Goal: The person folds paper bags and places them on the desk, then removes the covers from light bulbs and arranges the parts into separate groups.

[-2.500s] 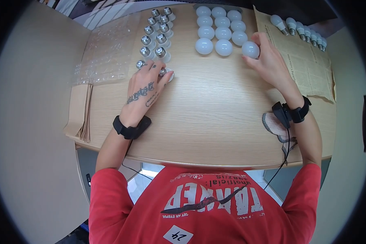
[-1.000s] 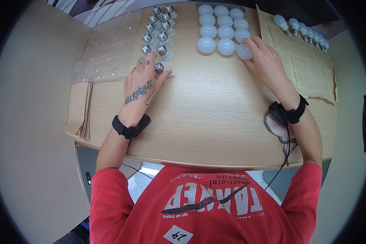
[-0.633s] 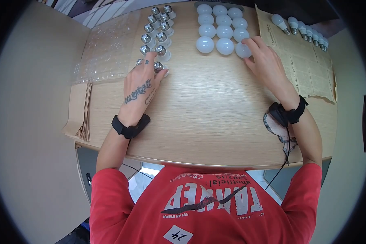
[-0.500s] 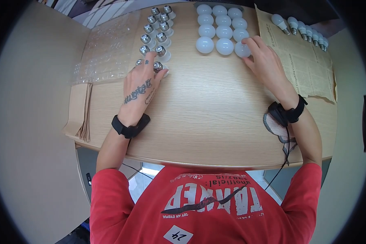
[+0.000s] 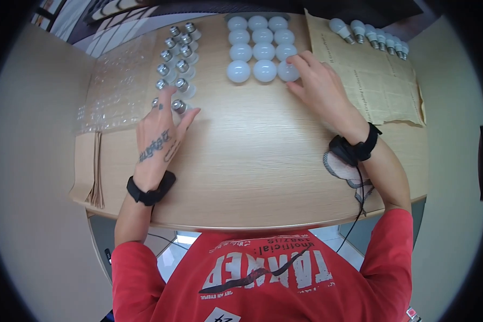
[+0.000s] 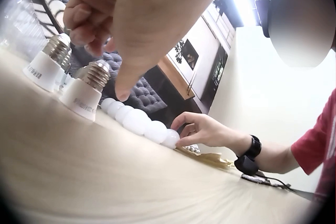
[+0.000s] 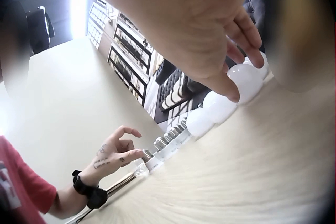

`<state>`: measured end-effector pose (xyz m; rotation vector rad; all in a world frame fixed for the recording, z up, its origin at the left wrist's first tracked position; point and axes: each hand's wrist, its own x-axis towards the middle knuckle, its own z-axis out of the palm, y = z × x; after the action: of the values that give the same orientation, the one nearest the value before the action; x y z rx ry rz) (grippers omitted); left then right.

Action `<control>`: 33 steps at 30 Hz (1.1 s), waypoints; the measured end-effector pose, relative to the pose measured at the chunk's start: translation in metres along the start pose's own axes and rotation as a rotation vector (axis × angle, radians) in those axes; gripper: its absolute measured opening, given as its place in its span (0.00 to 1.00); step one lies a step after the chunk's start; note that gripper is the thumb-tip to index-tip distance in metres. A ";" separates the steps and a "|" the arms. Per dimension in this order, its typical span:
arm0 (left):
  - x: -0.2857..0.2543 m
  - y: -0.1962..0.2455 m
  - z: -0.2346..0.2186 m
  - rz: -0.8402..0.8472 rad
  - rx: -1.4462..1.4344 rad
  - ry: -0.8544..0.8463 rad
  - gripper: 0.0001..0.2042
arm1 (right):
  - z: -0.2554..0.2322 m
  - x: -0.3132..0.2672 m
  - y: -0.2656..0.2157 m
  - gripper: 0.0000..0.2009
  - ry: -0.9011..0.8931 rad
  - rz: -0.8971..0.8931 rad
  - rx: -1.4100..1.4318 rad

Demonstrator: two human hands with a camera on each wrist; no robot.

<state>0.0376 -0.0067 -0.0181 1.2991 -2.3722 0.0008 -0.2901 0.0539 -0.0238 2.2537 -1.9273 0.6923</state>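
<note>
White light bulb bases (image 5: 182,87) with metal screw caps stand in two columns at the left of the table. My left hand (image 5: 158,134) is at their near end, its fingers relaxed. Its thumb stands apart from the nearest base (image 6: 83,97), and nothing is gripped. Round white bulb covers (image 5: 264,52) sit dome up in three columns at the middle back. With thumb and fingertips, my right hand (image 5: 326,91) holds the cover at the near right corner (image 7: 247,84) of this group, close beside its neighbours. The fingers partly hide that cover in the head view.
Several whole bulbs (image 5: 358,32) lie at the back right on a brown printed paper sheet (image 5: 354,80). Clear bubble wrap (image 5: 115,86) is at the back left, with folded brown paper (image 5: 87,166) nearer me. A mesh-edged cloth (image 5: 341,166) lies beneath the right wrist's cable.
My right hand has brought its cover left, up against the group. My left hand has shifted its base up to the column and loosened. The head view has tilted, moving everything left and down.
</note>
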 end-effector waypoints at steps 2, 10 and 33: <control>-0.001 0.015 -0.006 0.003 -0.069 -0.143 0.26 | -0.005 0.001 -0.002 0.19 0.015 0.007 -0.035; 0.013 0.061 0.009 0.024 -0.594 -0.642 0.21 | -0.034 0.042 0.073 0.21 0.096 0.223 -0.181; 0.040 0.081 0.046 0.095 -0.689 -0.753 0.22 | 0.011 0.085 0.197 0.34 -0.147 0.453 -0.412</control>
<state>-0.0630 -0.0026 -0.0290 0.9167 -2.5992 -1.3559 -0.4676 -0.0668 -0.0425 1.6828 -2.4109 0.1335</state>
